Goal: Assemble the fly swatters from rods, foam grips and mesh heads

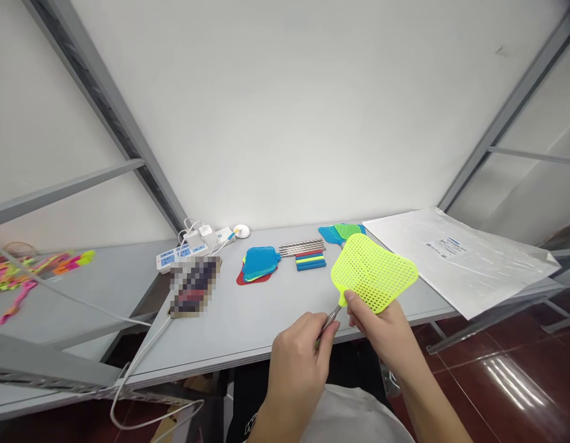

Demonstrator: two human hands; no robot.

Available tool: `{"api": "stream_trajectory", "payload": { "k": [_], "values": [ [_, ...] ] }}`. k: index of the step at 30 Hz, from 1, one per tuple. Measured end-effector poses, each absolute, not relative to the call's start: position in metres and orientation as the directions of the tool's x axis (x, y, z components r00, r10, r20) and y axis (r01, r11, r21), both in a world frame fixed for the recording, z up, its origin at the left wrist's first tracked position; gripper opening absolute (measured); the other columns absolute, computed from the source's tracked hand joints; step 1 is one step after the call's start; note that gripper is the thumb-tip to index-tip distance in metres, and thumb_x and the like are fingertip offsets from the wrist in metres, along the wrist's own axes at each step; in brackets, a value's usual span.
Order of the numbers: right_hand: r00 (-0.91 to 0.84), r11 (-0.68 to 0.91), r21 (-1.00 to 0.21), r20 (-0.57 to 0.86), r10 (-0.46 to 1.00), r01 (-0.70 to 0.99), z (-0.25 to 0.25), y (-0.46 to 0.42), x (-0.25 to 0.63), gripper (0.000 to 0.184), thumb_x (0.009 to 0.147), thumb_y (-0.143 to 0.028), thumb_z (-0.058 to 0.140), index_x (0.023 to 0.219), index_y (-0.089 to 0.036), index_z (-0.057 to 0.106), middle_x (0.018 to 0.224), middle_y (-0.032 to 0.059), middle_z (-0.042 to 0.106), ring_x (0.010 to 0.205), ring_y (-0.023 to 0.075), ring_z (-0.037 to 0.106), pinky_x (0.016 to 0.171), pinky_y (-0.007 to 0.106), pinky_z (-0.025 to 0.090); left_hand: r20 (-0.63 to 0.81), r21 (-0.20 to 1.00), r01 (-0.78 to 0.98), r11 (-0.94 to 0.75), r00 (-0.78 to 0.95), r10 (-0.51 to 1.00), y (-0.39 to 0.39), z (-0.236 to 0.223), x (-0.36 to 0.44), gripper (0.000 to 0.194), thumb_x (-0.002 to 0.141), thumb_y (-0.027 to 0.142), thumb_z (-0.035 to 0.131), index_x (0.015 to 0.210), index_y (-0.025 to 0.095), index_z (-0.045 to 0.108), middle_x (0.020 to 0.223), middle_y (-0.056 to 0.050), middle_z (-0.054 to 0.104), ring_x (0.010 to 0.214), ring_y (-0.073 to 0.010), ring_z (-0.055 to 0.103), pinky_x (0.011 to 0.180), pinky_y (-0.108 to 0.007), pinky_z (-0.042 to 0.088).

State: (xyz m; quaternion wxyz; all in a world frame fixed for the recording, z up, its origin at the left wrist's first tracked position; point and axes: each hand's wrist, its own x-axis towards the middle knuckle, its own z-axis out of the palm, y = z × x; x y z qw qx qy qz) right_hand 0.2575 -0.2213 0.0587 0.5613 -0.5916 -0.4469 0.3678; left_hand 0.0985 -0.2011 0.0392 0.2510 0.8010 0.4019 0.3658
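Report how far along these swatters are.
Probably done: the blue and green swatters at the back, though their handles are mostly hidden. In hand: left hand grips a metal rod; right hand holds the yellow head at its end. Apparently left: stacked heads, loose rods, coloured tubes.

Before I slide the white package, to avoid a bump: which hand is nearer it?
The right hand, at the yellow mesh head, is nearer, left of the package; the left hand, on the metal rod, sits farther left.
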Motion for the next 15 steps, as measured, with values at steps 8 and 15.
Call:
{"api": "stream_trajectory", "payload": {
  "k": [8,15],
  "values": [
    [0.34,0.083,-0.99,0.117,0.933,0.113,0.067,-0.229,0.249,0.036,0.09,-0.052,0.059,0.074,-0.019,0.058,0.053,-0.0058,0.043,0.048,0.0096,0.037,0.047,0.025,0.031,0.611,0.567,0.478,-0.671,0.303,0.732,-0.209,0.039,0.1,0.013,0.096,0.026,0.056,0.09,0.019,0.066,0.066,0.002,0.055,0.059,-0.0121,0.048,0.058,-0.025,0.035],
    [0.261,0.129,-0.986,0.153,0.953,0.106,0.061,-0.227,0.25,0.038,0.091,-0.049,0.059,0.067,-0.019,0.055,0.049,-0.0072,0.037,0.047,0.0093,0.034,0.052,0.026,0.035,0.216,0.848,0.334,-0.412,0.491,0.844,-0.212,0.062,0.092,0.034,0.103,0.038,0.036,0.097,0.021,0.065,0.075,0.0,0.059,0.069,-0.0151,0.053,0.066,-0.027,0.04]
  ]
}}
